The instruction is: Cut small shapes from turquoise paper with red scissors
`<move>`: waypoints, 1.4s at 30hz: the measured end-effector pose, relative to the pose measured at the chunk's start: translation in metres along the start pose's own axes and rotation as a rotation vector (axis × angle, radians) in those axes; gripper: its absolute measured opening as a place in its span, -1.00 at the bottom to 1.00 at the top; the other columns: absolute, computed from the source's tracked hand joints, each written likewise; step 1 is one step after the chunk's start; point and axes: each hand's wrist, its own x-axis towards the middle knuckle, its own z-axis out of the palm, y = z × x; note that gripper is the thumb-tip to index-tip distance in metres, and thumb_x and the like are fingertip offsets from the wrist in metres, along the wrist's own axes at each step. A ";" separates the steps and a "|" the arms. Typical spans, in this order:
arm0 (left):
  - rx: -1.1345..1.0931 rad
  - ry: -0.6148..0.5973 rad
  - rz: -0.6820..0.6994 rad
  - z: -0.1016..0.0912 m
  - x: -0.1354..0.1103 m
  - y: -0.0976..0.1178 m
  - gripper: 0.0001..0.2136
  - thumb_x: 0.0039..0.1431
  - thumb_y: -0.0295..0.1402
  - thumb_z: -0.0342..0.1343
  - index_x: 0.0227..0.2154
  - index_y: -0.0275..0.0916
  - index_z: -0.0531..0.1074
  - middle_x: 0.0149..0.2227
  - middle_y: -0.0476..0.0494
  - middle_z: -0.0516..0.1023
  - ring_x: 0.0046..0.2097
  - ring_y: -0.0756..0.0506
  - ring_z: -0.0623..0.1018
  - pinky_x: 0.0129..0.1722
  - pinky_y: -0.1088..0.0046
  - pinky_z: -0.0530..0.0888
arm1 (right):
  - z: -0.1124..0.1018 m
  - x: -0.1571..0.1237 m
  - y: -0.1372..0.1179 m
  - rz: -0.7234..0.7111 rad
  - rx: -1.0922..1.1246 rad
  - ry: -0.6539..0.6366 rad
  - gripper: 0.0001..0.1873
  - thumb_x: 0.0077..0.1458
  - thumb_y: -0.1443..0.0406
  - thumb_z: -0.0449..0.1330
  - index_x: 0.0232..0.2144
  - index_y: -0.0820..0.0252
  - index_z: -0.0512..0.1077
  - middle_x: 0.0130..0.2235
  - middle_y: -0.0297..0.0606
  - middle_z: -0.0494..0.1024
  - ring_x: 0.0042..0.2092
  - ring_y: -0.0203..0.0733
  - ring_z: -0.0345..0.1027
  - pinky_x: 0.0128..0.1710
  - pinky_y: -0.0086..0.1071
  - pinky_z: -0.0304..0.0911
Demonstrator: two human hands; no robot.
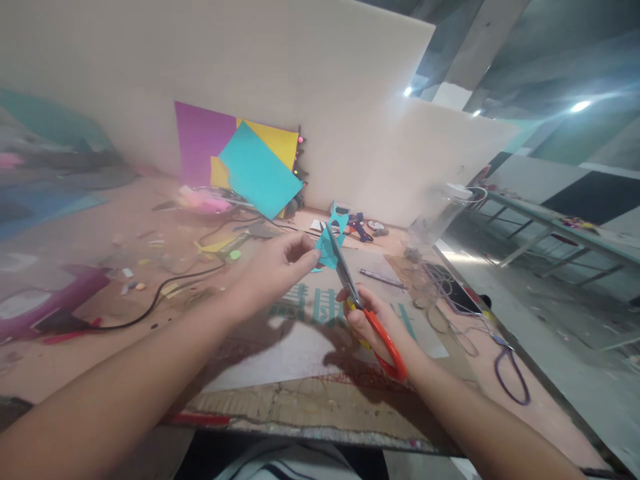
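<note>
My left hand (280,263) pinches a small teal paper piece (326,252) above the table, fingers closed on its left edge. My right hand (373,320) grips orange-handled scissors (350,280), whose blades point up and away and meet the teal piece. Under both hands lies a white sheet with teal characters (305,313) on the brown table (125,320).
Purple, yellow and teal paper sheets (255,170) lean against the white back wall. A black cable (165,293), scraps, a purple tool (45,300) lie left. A pen (383,278), cords (510,373) and a clear jar (440,213) are right, by the table edge.
</note>
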 end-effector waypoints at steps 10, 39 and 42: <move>0.022 0.004 0.007 -0.001 0.000 -0.002 -0.81 0.31 -0.21 0.14 -0.35 -0.21 0.47 -0.34 -0.06 0.56 -0.25 -0.09 0.58 -0.23 0.41 0.49 | 0.000 0.000 0.001 -0.003 -0.006 0.013 -0.38 0.10 -0.24 0.27 -0.17 0.15 0.35 -0.50 -0.53 0.14 -0.53 -0.37 -0.05 -0.55 -0.44 -0.09; 0.122 0.003 0.035 -0.007 0.003 -0.004 -0.75 0.33 -0.15 0.11 -0.35 -0.20 0.47 -0.34 -0.04 0.55 -0.26 -0.09 0.56 -0.23 0.38 0.44 | -0.001 0.000 0.005 0.008 -0.023 0.034 -0.34 0.08 -0.26 0.26 -0.14 0.17 0.38 -0.49 -0.51 0.16 -0.52 -0.36 -0.04 -0.56 -0.44 -0.10; 0.112 0.006 0.027 -0.006 0.003 -0.003 -0.75 0.33 -0.15 0.11 -0.35 -0.21 0.47 -0.34 -0.04 0.55 -0.26 -0.09 0.55 -0.24 0.38 0.43 | -0.001 -0.001 0.005 0.009 -0.021 0.029 -0.34 0.08 -0.26 0.27 -0.14 0.17 0.38 -0.49 -0.51 0.16 -0.52 -0.37 -0.05 -0.56 -0.45 -0.09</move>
